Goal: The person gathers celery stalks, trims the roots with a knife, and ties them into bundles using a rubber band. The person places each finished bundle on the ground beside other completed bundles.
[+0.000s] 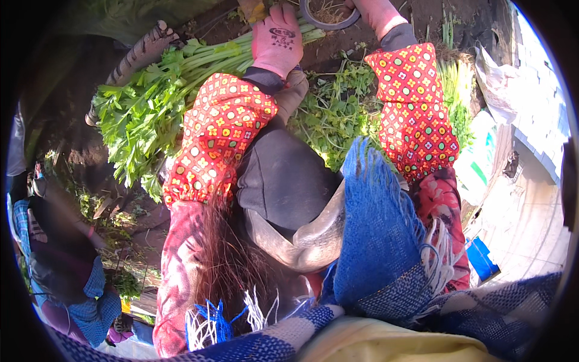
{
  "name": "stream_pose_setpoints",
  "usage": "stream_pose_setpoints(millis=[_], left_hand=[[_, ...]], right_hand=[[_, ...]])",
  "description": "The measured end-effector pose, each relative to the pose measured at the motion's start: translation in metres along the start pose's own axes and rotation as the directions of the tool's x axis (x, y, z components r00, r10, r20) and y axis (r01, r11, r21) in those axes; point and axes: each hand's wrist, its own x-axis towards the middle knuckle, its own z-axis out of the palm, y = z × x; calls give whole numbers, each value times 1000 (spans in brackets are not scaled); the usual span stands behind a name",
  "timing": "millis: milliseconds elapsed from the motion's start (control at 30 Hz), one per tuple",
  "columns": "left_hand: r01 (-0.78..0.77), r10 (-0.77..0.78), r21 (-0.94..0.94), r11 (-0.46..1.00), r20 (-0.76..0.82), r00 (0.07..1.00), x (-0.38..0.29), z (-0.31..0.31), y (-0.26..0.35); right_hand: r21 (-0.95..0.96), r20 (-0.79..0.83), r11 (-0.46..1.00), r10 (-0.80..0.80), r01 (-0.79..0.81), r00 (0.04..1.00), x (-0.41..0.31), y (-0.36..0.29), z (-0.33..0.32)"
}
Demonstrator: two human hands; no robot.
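Note:
My left hand, in a pink glove that bears writing, is closed over the stalks of a celery bunch. The leafy end spreads to the left, and the cut ends stick out past the glove on the right. My right hand, also gloved in pink, is partly cut off by the top edge. Its fingertips hook over the rim of a roll of tape, with straw visible through the hole. Loose celery greens lie on the soil between my forearms.
My dark-trousered knee and a fringed blue scarf sit between my arms. A ribbed curved object lies behind the celery. More stalks and a white sack are at right. Another person is at lower left.

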Motion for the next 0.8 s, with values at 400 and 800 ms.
stream_pose_setpoints(millis=[400,800], left_hand=[[68,-67,-16,998,60,996,-8,6,-13],[6,-5,36,999,-10,1000,-12,10,-7]], right_hand=[[-665,347,743,224,71,910,64,-29,22],[-774,449,606,319,185,834,72,-36,31]])
